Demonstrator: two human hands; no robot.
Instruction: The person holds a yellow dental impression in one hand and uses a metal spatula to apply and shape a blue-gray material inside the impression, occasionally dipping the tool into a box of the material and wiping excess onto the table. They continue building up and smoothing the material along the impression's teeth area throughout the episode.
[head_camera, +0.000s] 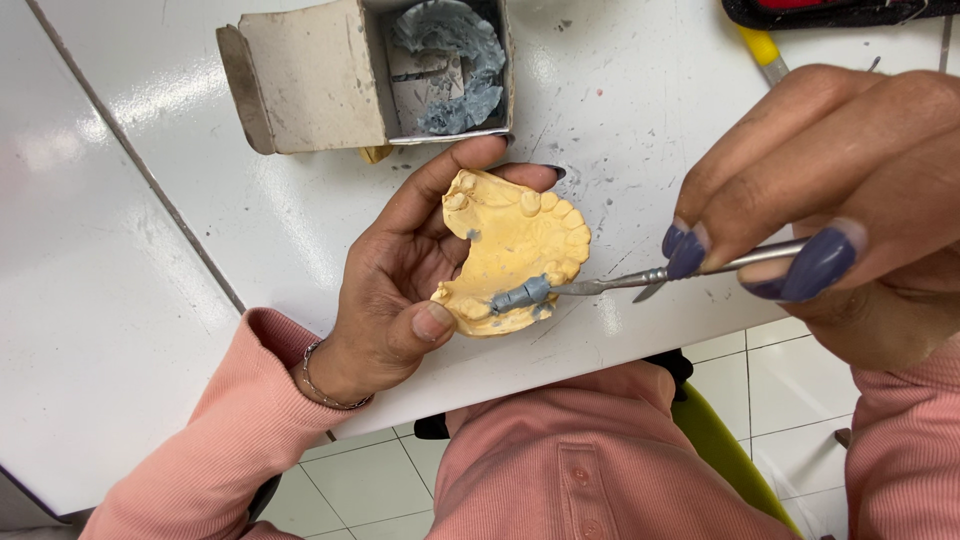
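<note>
My left hand cups a yellow plaster dental cast, thumb on its near edge and fingers behind it. A strip of grey-blue wax sits on the cast's ridge at the front right. My right hand pinches a thin metal carving tool between thumb and fingers. The tool's flat tip touches the right end of the wax strip. Both hands hover over the white table's front edge.
An open small cardboard box lies at the back, with grey wax pieces inside. A yellow-handled tool and a dark case lie at the top right. A seam splits the table surface on the left. Tiled floor shows below.
</note>
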